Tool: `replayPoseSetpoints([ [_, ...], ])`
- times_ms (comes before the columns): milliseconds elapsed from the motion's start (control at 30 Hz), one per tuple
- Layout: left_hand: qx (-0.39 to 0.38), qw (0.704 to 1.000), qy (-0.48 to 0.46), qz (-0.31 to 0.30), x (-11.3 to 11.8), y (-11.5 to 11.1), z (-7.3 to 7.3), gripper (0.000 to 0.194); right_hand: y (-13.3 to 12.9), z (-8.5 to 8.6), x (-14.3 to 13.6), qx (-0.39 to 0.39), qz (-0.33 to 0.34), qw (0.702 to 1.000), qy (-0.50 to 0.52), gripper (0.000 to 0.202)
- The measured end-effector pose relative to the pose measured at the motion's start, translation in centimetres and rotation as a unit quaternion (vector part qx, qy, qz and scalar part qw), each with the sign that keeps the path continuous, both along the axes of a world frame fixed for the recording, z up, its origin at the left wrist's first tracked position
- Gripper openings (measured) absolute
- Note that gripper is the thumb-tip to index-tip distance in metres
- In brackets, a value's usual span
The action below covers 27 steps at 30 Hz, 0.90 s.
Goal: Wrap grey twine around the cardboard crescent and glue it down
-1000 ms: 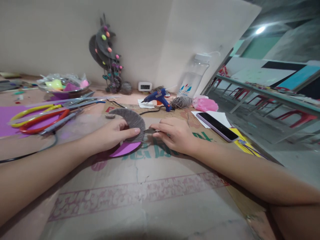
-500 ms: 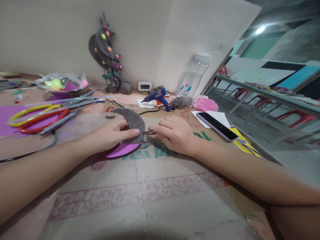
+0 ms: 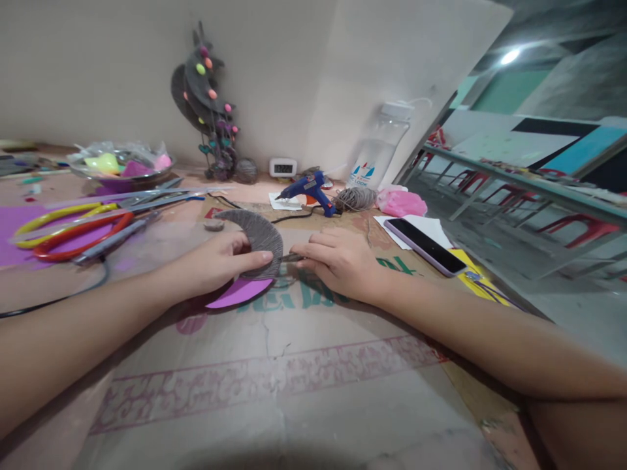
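Note:
My left hand (image 3: 223,261) grips a crescent moon shape (image 3: 263,236) between thumb and fingers. Grey yarn wraps the crescent's upper part, while its lower tip is bare purple card (image 3: 240,292). Close by on the right, the fingers of my right hand (image 3: 337,261) pinch a short grey bundle of yarn (image 3: 292,257) that reaches the crescent's edge. The far ends of the bundle are hidden in the hand. Both hands stay low over the printed cardboard sheet (image 3: 274,418).
Beyond the hands lie a blue glue gun (image 3: 307,189), a yarn ball (image 3: 355,198) and a clear bottle (image 3: 377,150). A phone (image 3: 426,247) rests at right. Scissors (image 3: 83,235) and a bowl (image 3: 122,181) stand left. A decorated moon hanging (image 3: 208,98) is against the wall.
The view has shifted very slightly. Both hands keep their holds on the crescent and the yarn, with hardly any visible movement.

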<state>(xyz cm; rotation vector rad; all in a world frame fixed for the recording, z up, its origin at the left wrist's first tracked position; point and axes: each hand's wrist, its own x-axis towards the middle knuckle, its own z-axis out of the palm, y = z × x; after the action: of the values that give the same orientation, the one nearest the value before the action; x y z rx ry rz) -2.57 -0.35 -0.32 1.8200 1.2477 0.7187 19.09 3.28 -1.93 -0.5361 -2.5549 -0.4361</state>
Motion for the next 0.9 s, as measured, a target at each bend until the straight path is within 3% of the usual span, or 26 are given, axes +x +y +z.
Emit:
replayPoseSetpoints([
  [367, 0.013, 0.999, 0.037, 0.038, 0.20, -0.28, 0.26, 0.025, -0.30, -0.05, 0.36, -0.049, 0.015, 0.998, 0.028, 0.029],
  [500, 0.014, 0.999, 0.040, 0.027, 0.08, -0.13, 0.06, 0.024, -0.24, -0.01, 0.33, -0.046, 0.012, 0.999, 0.020, 0.029],
  [700, 0.020, 0.991, 0.113, 0.072, -0.21, -0.13, -0.21, 0.038, -0.11, -0.17, 0.30, -0.028, 0.008, 1.000, 0.006, 0.029],
  [900, 0.028, 0.992, 0.109, 0.051, -0.19, -0.07, -0.20, 0.038, -0.19, -0.14, 0.20, -0.025, 0.003, 1.000, 0.002, 0.029],
])
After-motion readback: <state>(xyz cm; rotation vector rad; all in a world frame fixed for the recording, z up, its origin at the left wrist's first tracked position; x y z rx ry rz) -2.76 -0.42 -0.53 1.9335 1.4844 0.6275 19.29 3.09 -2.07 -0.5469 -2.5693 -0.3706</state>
